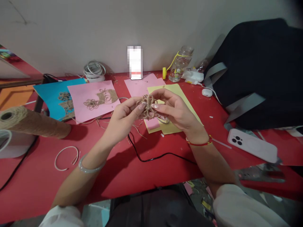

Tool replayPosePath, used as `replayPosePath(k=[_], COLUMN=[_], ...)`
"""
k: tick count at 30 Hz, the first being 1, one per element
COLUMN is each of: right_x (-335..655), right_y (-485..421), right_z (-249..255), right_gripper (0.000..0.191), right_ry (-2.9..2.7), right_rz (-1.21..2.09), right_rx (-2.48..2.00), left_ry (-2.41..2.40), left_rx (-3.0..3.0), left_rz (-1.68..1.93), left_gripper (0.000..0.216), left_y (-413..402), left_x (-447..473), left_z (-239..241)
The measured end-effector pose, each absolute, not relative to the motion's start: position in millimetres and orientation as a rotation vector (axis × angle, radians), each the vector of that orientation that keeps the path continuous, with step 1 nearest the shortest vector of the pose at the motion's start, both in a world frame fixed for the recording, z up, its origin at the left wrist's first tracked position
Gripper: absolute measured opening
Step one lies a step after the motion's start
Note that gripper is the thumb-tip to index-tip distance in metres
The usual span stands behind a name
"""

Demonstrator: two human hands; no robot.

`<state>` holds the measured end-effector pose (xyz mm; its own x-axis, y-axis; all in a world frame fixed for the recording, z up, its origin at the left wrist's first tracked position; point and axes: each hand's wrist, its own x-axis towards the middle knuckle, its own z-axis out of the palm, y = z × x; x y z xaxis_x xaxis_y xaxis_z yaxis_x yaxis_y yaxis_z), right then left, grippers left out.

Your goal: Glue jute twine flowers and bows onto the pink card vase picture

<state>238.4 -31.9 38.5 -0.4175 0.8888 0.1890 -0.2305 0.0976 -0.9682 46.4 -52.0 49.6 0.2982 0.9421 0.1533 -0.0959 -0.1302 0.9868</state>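
Between my two hands is a flower of looped brown twine point(149, 108), held above the red table. My left hand point(127, 115) grips its left side, thumb pressed near the centre. From the right, my right hand point(174, 108) pinches it, its thumb also at the middle. Beneath it lie a yellow sheet point(183, 101) and a pink sheet point(134, 86). To the left, another pink sheet point(78, 94) bears a looped twine flower point(91, 104) and a woven twine shape point(107, 96). A blue sheet point(50, 94) with similar twine pieces is partly under it.
A twine spool point(35, 121) lies at left beside a roll of tape point(14, 145). A black cable point(153, 159) crosses the red table point(113, 179). A lit phone point(136, 64), a glass bottle point(181, 64), a dark bag point(262, 72) and a white phone point(253, 145) stand or lie around.
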Motion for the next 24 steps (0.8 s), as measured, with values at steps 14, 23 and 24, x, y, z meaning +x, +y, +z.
replayPosePath(k=[14, 23, 24], right_x=[242.2, 239.8, 239.4], right_y=[-33.4, -30.0, -30.2], right_z=[44.9, 37.0, 37.3], right_gripper=[0.026, 0.034, 0.034], right_ry=[-1.366, -1.449, -1.453], right_rz=[1.587, 1.459, 1.454], right_rx=[-0.665, -0.689, -0.692], left_ry=[0.838, 0.83, 0.829], left_rx=[1.361, 1.376, 1.378], left_rz=[1.13, 1.115, 1.114], left_gripper=[0.029, 0.03, 0.03], left_y=[-53.0, -52.7, -52.8], left_x=[46.2, 45.1, 45.0], left_z=[50.5, 49.9, 49.8])
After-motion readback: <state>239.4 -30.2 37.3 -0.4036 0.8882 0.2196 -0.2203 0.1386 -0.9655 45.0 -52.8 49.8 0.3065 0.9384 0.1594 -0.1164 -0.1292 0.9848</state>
